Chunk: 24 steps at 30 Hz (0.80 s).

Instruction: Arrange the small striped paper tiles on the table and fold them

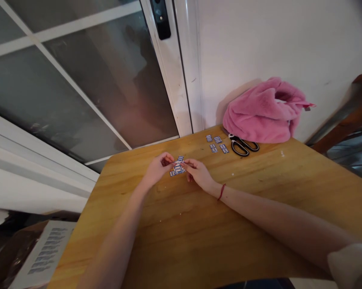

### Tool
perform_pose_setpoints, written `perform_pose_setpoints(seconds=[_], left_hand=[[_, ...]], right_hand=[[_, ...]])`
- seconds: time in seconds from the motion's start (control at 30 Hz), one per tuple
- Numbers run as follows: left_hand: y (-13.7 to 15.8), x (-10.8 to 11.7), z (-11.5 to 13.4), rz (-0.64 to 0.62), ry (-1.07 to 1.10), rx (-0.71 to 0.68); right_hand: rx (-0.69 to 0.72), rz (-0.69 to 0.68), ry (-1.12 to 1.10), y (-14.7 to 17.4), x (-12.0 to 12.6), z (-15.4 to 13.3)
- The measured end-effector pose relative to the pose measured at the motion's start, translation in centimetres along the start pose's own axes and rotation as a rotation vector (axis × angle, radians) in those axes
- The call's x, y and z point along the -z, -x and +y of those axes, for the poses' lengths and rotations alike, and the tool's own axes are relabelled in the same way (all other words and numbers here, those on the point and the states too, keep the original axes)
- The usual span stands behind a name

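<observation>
My left hand [159, 167] and my right hand [200, 176] meet over the middle of the wooden table. Each pinches, thumb against fingers, at a small blue-and-white paper label between them; its print is too small to read. Just under the fingertips lies a loose pile of similar paper labels [177, 172], partly covered by the hands. Farther back, several more labels [217, 139] are laid out in small groups. Beside these groups rests a pair of scissors [244, 145] with black handles, its blades hidden under pink cloth.
A pink plush bundle [263, 112] sits at the table's back edge against the white wall. Tiny paper scraps dot the wooden table [175, 245]. A glazed door [108, 80] stands behind on the left. Below the left edge is a box with a printed sheet [45, 249].
</observation>
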<state>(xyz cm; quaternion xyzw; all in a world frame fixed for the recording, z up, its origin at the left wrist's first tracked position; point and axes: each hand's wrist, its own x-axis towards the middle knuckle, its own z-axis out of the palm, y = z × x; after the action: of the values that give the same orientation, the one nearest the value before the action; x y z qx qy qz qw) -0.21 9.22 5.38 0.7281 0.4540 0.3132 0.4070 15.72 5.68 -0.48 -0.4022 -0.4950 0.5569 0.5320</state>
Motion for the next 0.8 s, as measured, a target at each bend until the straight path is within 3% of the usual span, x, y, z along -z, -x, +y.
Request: perform_pose_setpoints(seconds=[0.3,0.47,0.6,0.7,0.8], left_hand=[[-0.1,-1.2,-0.7,0.028,0.037,0.007],[0.6,-0.3,0.2,-0.027,-0.179,-0.063],[2.1,0.0,0.1,0.040,-0.296,-0.073],[3.8,-0.2,-1.1,0.131,-0.149,0.068],[5.9,-0.5,-2.3,0.142,0.043,0.171]], right_hand=[[0.000,-0.019,-0.008,-0.1,0.0,0.0],[0.051,-0.049,0.104,0.3,-0.1,-0.2],[0.110,-0.113,0.260,0.7,-0.2,-0.3],[0.192,-0.163,0.370,0.8,-0.3,-0.2],[0.226,-0.207,0.470,0.9,-0.4,-0.2]])
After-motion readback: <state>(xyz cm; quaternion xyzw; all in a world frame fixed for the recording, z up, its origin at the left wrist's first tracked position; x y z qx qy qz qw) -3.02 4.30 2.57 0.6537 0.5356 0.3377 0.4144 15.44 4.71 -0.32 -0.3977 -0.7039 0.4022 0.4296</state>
